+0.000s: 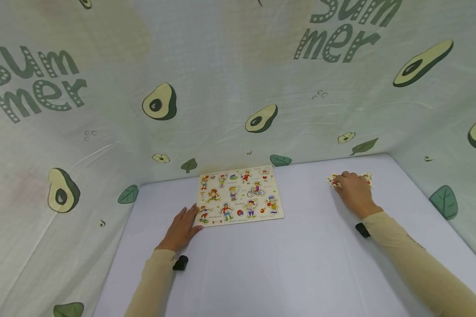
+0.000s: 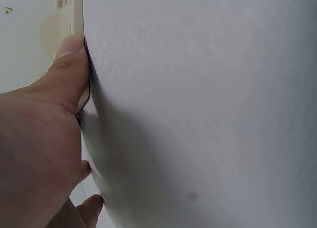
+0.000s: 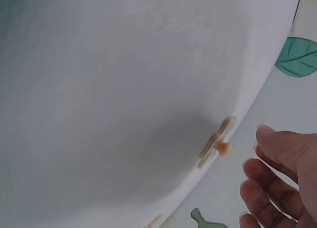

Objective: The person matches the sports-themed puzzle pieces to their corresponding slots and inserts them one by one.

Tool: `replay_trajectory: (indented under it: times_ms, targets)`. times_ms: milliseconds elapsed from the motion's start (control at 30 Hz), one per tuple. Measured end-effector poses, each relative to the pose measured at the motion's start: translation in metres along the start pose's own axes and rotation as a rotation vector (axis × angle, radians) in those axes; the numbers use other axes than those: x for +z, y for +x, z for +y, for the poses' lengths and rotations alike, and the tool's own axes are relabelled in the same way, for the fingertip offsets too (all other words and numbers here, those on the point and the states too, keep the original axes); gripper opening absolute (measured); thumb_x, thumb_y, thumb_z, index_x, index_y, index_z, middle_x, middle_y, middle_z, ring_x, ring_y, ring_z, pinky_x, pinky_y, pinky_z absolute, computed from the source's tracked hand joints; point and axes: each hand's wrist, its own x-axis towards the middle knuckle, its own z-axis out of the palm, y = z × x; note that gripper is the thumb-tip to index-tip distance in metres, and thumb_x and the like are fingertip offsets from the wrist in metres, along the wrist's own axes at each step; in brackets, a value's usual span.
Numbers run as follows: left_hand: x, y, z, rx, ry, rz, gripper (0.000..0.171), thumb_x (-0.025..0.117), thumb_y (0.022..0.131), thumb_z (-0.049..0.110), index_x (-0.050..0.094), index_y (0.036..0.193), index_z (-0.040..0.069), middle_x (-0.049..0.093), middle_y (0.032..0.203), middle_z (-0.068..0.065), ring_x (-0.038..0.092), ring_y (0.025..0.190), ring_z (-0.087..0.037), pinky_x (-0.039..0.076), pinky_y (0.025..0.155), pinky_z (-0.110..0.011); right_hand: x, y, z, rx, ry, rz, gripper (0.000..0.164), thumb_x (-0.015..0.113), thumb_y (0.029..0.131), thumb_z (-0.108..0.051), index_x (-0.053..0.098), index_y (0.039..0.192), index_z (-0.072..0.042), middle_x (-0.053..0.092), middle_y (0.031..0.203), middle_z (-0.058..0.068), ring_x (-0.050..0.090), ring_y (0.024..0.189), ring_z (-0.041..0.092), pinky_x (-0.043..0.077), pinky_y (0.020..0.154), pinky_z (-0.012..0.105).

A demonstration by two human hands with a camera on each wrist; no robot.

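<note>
A wooden picture puzzle board [image 1: 273,187] with printed sports figures lies left of the middle of the table. My left hand [image 1: 180,229] rests at its front left corner, fingers spread along the left side. In the left wrist view the thumb [image 2: 72,64] touches the board's edge. Toward the back right, my right hand [image 1: 354,191] hovers over a small group of colourful flat puzzle pieces [image 1: 368,177], partly hiding them. Thin wooden pieces [image 3: 215,141] lie just beyond the fingertips in the right wrist view; the fingers are loosely bent, with nothing between them and the thumb.
The white-covered table [image 1: 254,268] reaches to a hanging cloth [image 1: 210,79] at the back and sides, printed with avocados and leaves. The board's back edge lies close to this cloth. A small black device [image 1: 180,263] sits at each wrist.
</note>
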Motion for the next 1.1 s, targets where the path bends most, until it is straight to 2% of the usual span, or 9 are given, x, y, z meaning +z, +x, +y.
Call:
replay_trajectory:
  times_ms: [267, 500, 600, 733, 900, 1100]
  targets:
    - [-0.002, 0.004, -0.002, 0.034, 0.058, 0.018, 0.072, 0.069, 0.103, 0.031, 0.041, 0.159, -0.003, 0.033, 0.170, -0.021, 0.028, 0.155, -0.050, 0.025, 0.126, -0.062, 0.001, 0.002, -0.003, 0.021, 0.008, -0.043, 0.019, 0.080, 0.086, 0.001, 0.075, 0.103, 0.006, 0.069, 0.097, 0.026, 0.066, 0.092, 0.050, 0.051, 0.076, 0.064]
    - [0.000, 0.006, -0.005, 0.083, 0.218, 0.054, 0.071, 0.067, 0.103, 0.038, 0.044, 0.157, -0.002, 0.037, 0.168, -0.020, 0.034, 0.154, -0.047, 0.028, 0.125, -0.062, 0.001, 0.004, -0.004, 0.019, 0.008, -0.038, 0.019, 0.081, 0.086, 0.001, 0.074, 0.103, 0.007, 0.069, 0.096, 0.026, 0.065, 0.092, 0.049, 0.050, 0.076, 0.063]
    - [0.001, 0.006, -0.004, 0.102, 0.251, 0.064, 0.071, 0.066, 0.104, 0.038, 0.044, 0.157, -0.003, 0.038, 0.168, -0.019, 0.036, 0.153, -0.046, 0.029, 0.125, -0.061, 0.001, 0.004, -0.005, 0.012, 0.005, -0.035, 0.022, 0.082, 0.085, 0.002, 0.074, 0.105, 0.007, 0.069, 0.097, 0.025, 0.066, 0.091, 0.049, 0.051, 0.075, 0.062]
    - [0.000, 0.004, -0.001, 0.093, 0.244, 0.065, 0.072, 0.065, 0.104, 0.038, 0.042, 0.158, -0.003, 0.037, 0.168, -0.019, 0.037, 0.152, -0.047, 0.031, 0.124, -0.062, 0.002, 0.005, -0.006, 0.003, 0.000, -0.039, 0.027, 0.084, 0.084, 0.001, 0.074, 0.109, 0.008, 0.070, 0.099, 0.025, 0.065, 0.092, 0.048, 0.051, 0.076, 0.062]
    - [-0.002, 0.000, 0.004, 0.051, 0.188, 0.065, 0.072, 0.067, 0.103, 0.039, 0.043, 0.158, -0.002, 0.037, 0.168, -0.020, 0.037, 0.152, -0.047, 0.034, 0.121, -0.065, 0.003, 0.006, -0.005, -0.002, -0.009, -0.063, 0.034, 0.084, 0.085, -0.001, 0.072, 0.115, 0.010, 0.070, 0.103, 0.028, 0.066, 0.095, 0.049, 0.052, 0.077, 0.062]
    - [-0.002, -0.002, 0.006, 0.019, 0.167, 0.061, 0.071, 0.067, 0.104, 0.037, 0.043, 0.158, -0.001, 0.038, 0.167, -0.022, 0.038, 0.151, -0.049, 0.036, 0.119, -0.066, 0.005, 0.007, -0.003, 0.001, -0.016, -0.075, 0.034, 0.084, 0.085, -0.001, 0.072, 0.115, 0.010, 0.069, 0.103, 0.028, 0.066, 0.094, 0.049, 0.052, 0.076, 0.062]
